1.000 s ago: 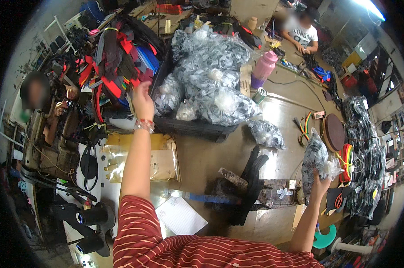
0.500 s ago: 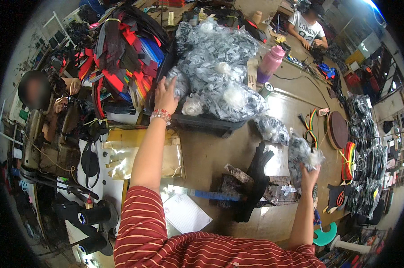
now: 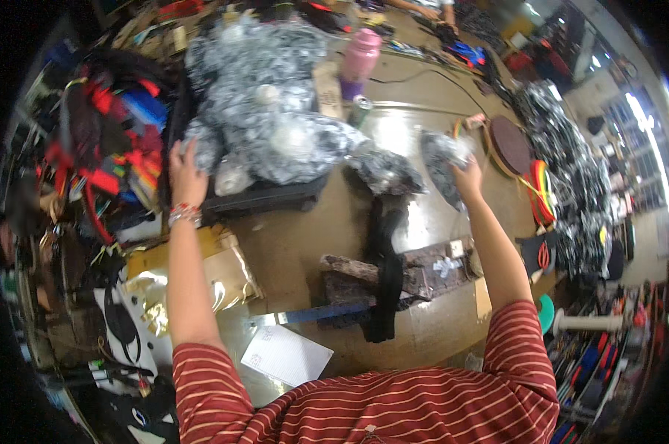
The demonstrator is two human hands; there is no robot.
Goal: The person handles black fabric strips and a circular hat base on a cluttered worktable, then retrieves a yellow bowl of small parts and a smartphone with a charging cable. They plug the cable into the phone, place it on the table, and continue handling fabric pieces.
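Note:
My left hand (image 3: pixel 188 177), wearing a beaded bracelet, rests with its fingers apart against a small plastic bag (image 3: pixel 205 144) at the near left corner of a pile. That pile is of clear plastic bags (image 3: pixel 275 111) with dark contents, heaped on a black tray (image 3: pixel 275 203). My right hand (image 3: pixel 466 177) is closed round the gathered end of another clear bag (image 3: pixel 439 166) with dark contents, on the right side of the table. Between it and the pile lies one more filled bag (image 3: pixel 386 175). What is inside the bags is too blurred to name.
Beyond the pile's right side stand a pink and purple bottle (image 3: pixel 360 63) and a can (image 3: pixel 360 111). A brown webbing roll (image 3: pixel 507 146) lies right of my right hand. Nearer are black fabric strips (image 3: pixel 384 274), a ruler (image 3: pixel 297 314) and paper (image 3: pixel 286 355). Coloured strips (image 3: pixel 120 140) heap at left.
My right hand has carried its bag forward, farther from my body. The left hand stays at the pile's edge. The whole view has swung to the right.

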